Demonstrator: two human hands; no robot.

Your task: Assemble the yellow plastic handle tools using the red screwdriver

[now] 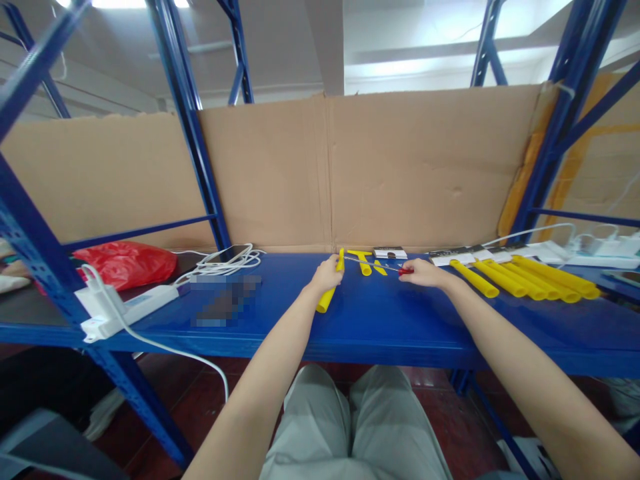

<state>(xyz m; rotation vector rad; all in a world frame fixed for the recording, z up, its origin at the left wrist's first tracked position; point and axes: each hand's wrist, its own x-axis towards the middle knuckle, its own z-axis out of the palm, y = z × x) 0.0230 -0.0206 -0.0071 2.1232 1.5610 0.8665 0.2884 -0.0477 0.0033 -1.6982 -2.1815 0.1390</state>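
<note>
My left hand (328,274) is closed around a yellow plastic handle (326,301), which stands tilted above the blue shelf top. My right hand (423,273) grips the red handle of a screwdriver (406,271). Its thin metal shaft runs leftward to the upper end of the yellow handle; whether the tip touches it is too small to tell. Between the hands, toward the back, lie a T-shaped yellow piece (365,267) and a smaller yellow piece (380,268). A small black-and-white box (390,253) sits behind them.
Several yellow handles with black-and-white ends (475,279) lie in a row at right. At left are a white power strip (150,301), coiled white cable (230,262) and a red plastic bag (127,263). A cardboard panel (270,180) closes the back, between blue posts (200,153).
</note>
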